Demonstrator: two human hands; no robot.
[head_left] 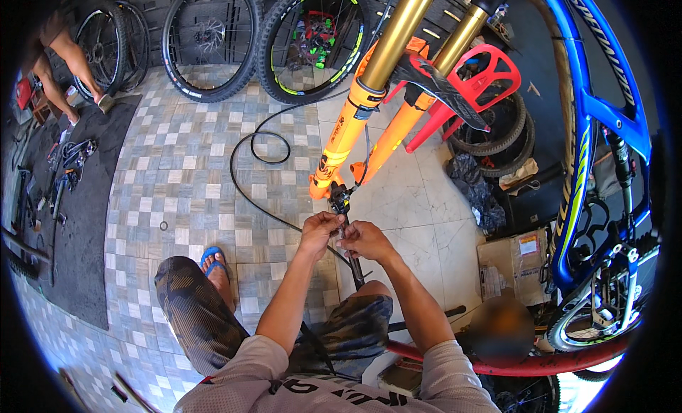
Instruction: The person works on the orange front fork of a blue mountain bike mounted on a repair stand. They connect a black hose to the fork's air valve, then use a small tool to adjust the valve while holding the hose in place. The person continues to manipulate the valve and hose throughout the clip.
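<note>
My left hand (322,233) and my right hand (366,242) are close together, both with fingers pinched, just below a black brake caliper (341,199). A dark, slim rod-like part (356,271) runs down between them toward my knee. What exactly the fingertips hold is too small to make out. Above the caliper, an orange suspension fork (344,134) with gold upper tubes slants up to the right, its lower end near my fingers. A thin black hose (264,210) loops over the floor and passes under my left wrist.
A blue bicycle frame (584,115) stands at right, above a cardboard box (515,267). A red plastic chair (490,75) is behind the fork. Bicycle wheels (212,93) lean on the back wall. Tools (67,164) lie on a dark mat, near another person's legs (74,61).
</note>
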